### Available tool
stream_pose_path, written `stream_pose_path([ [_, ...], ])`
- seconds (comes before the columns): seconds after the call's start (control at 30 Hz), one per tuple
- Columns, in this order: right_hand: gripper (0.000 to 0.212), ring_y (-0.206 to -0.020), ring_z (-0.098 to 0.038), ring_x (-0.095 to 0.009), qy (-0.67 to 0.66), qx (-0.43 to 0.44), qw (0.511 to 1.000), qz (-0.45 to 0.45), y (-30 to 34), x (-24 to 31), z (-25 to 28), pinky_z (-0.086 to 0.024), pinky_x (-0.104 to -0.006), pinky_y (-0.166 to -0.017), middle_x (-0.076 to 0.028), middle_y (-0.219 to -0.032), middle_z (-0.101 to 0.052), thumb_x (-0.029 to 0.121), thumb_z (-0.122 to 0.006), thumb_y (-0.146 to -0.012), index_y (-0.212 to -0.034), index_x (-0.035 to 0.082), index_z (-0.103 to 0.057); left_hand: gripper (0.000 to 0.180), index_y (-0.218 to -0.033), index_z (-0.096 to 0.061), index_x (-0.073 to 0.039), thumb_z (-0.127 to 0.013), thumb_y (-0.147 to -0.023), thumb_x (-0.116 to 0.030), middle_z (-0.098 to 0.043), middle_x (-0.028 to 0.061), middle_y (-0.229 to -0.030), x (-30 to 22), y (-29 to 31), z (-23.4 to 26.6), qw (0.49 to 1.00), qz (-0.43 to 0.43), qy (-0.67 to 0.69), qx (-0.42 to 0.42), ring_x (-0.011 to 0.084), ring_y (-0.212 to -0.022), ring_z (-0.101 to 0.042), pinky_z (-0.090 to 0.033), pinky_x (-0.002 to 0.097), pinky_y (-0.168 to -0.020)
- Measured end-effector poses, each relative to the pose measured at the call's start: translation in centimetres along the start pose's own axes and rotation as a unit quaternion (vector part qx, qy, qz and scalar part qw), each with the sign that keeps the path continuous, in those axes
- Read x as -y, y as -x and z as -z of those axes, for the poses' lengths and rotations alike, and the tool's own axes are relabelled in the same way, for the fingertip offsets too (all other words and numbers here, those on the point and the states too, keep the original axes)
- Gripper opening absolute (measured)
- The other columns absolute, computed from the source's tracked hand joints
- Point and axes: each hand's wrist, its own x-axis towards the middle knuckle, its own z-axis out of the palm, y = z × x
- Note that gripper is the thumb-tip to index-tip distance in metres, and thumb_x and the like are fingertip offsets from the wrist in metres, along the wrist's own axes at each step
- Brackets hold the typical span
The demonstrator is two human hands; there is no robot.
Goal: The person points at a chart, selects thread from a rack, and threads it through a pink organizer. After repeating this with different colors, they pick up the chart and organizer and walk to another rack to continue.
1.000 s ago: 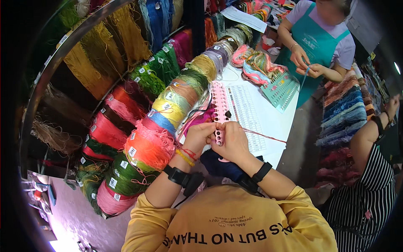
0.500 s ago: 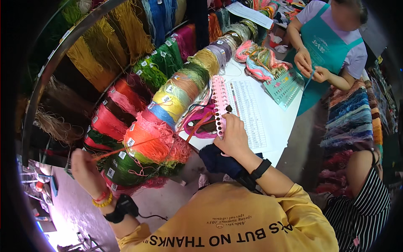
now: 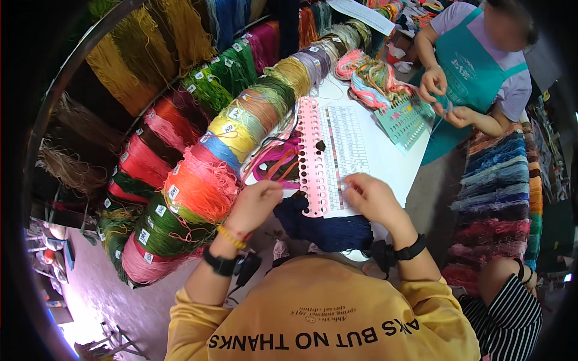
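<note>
- Pink holed card [image 3: 311, 156]: lies at the centre of the frame, its long side running up and down, along the left border of a printed grid sheet [image 3: 349, 138]. Neither hand appears to grip it.
- Magenta and orange strands [image 3: 286, 163]: lie against the card's left edge, left of centre. Whether they are looped through its holes cannot be confirmed.
- Left hand [image 3: 256, 203]: below and left of the card, fingers curled in, tips close together. Cannot tell whether a thread is pinched there.
- Right hand [image 3: 374, 195]: over the sheet, right of the card's lower end, fingers bent, thumb and forefinger near each other. Any fine strand between them cannot be made out.
- Dark small piece [image 3: 320, 146]: sits at the card's right edge, purpose unclear.
- Navy thread bundle [image 3: 337, 233]: lies at the table's near edge, below the card.
- Progress, as judged: partial. Strands are gathered along one side; the right-hand row of holes and the lower end look bare, so most filling seems outstanding.
- Green holed card [image 3: 400, 124]: upper right, near a co-worker's hands [image 3: 433, 83], beside multicoloured skeins [image 3: 368, 87].
</note>
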Motion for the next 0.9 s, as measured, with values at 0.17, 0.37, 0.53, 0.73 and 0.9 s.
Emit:
stream_pose_path([
  [0.17,0.023,-0.073,-0.058,-0.030,0.066,0.010,0.997,0.034,1.0,-0.2,-1.6,-0.046,-0.0382,-0.065,-0.016,-0.080,-0.060,0.020,-0.051,-0.079,-0.098,0.008,-0.057,0.021,-0.082,-0.059,0.001,-0.053,-0.079,-0.019,-0.056,0.0028,-0.060,1.1,-4.6,-2.6,0.998,0.050,0.000,0.023,0.0082,-0.044,-0.048,-0.038,0.0210,-0.039],
  [0.37,0.031,-0.058,-0.057,-0.032,0.148,0.059,0.987,0.023,1.7,0.2,-1.9,-0.045,-0.0412,-0.054,-0.014,-0.063,-0.059,0.022,-0.049,-0.080,-0.110,0.014,-0.051,0.019,-0.071,-0.056,0.000,-0.055,-0.079,-0.017,-0.051,0.0014,-0.054,1.3,-5.8,-3.5,0.997,0.063,0.023,0.028,0.0064,-0.038,-0.042,-0.032,0.0184,-0.036],
  [0.53,0.036,-0.057,-0.057,-0.031,0.174,0.081,0.981,0.006,1.8,0.4,-1.9,-0.045,-0.0413,-0.052,-0.014,-0.062,-0.059,0.022,-0.049,-0.080,-0.116,0.015,-0.046,0.021,-0.068,-0.055,0.000,-0.055,-0.079,-0.018,-0.051,0.0014,-0.053,1.1,-6.0,-3.4,0.997,0.062,0.019,0.033,0.0064,-0.038,-0.042,-0.032,0.0185,-0.036],
  [0.73,0.041,-0.057,-0.058,-0.030,0.182,0.093,0.979,-0.015,1.4,0.8,-2.0,-0.045,-0.0406,-0.052,-0.014,-0.062,-0.059,0.025,-0.049,-0.080,-0.119,0.014,-0.042,0.023,-0.069,-0.056,0.001,-0.055,-0.078,-0.020,-0.053,0.0035,-0.054,1.0,-6.0,-3.4,0.996,0.073,-0.018,0.044,0.0089,-0.040,-0.046,-0.035,0.0209,-0.037],
  [0.9,0.044,-0.058,-0.058,-0.031,0.181,0.081,0.980,-0.009,0.7,0.8,-2.0,-0.045,-0.0404,-0.052,-0.013,-0.063,-0.059,0.027,-0.050,-0.079,-0.120,0.014,-0.041,0.022,-0.069,-0.055,0.001,-0.054,-0.078,-0.019,-0.053,0.0042,-0.055,1.6,-6.0,-3.2,0.996,0.068,0.030,0.042,0.0094,-0.040,-0.047,-0.036,0.0217,-0.038],
])
